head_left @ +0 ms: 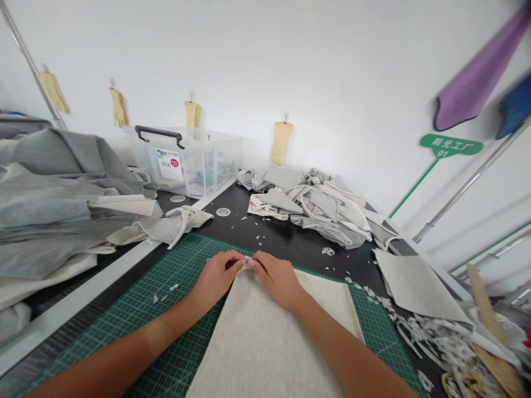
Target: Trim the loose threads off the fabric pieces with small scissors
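A light beige piece of fabric (274, 342) lies over a green cutting mat (174, 326), its near end running out of view. At its far left corner my left hand (218, 276) is closed, thumb and index finger pinching the fabric edge. My right hand (280, 279) pinches the same corner from the other side, its fingertips almost touching the left ones. A small whitish bit shows between the fingertips; whether it is a fold of the fabric or a loose scrap I cannot tell. Small white scraps (173, 287) lie on the mat left of my hands.
Grey fabric (53, 204) is heaped at the left, before a clear plastic box (194, 166). Offcuts (315, 204) are piled at the back. Rightward lie a flat fabric piece (418, 282), shredded trimmings (448, 342) and yellow-handled scissors (467, 384). Gloves (282, 141) hang on the wall.
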`<state>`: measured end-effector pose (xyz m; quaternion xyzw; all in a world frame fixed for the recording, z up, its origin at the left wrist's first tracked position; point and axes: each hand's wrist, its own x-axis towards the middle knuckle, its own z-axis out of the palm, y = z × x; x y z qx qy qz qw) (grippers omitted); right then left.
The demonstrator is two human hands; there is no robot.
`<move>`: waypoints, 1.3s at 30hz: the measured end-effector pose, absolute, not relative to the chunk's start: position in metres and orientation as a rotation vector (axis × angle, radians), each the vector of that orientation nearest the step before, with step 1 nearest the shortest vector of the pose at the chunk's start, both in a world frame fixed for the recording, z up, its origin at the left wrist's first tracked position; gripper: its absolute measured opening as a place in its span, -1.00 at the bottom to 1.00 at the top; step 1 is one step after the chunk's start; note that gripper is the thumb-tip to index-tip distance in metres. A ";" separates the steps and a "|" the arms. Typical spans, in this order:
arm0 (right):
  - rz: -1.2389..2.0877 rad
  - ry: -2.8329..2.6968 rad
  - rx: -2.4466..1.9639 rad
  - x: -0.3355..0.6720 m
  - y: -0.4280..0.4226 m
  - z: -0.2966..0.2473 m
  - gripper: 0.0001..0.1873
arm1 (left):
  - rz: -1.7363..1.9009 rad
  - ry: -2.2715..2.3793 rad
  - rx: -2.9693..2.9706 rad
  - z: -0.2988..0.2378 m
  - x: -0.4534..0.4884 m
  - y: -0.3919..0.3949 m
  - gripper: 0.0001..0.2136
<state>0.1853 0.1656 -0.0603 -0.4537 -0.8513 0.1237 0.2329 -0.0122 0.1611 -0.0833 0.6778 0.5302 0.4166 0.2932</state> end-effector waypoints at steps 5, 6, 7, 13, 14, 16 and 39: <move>0.358 -2.348 -1.249 0.185 0.166 -0.061 -0.64 | 1.115 1.401 1.785 -0.081 -0.013 0.162 -0.76; 0.358 -2.347 -1.248 0.185 0.166 -0.061 -0.64 | 1.116 1.396 1.778 -0.081 -0.013 0.162 -0.76; 0.356 -2.346 -1.247 0.185 0.166 -0.061 -0.64 | 1.117 1.392 1.774 -0.081 -0.013 0.162 -0.76; 0.347 -2.348 -1.217 0.185 0.166 -0.061 -0.65 | 1.110 1.393 1.781 -0.083 -0.013 0.162 -0.75; 0.340 -2.350 -1.219 0.185 0.165 -0.061 -0.64 | 1.112 1.394 1.781 -0.083 -0.013 0.162 -0.75; 0.326 -2.355 -1.223 0.185 0.165 -0.062 -0.64 | 1.112 1.396 1.782 -0.082 -0.013 0.162 -0.75; 0.395 -2.315 -1.235 0.185 0.165 -0.064 -0.58 | 1.101 1.370 1.759 -0.085 -0.013 0.163 -0.76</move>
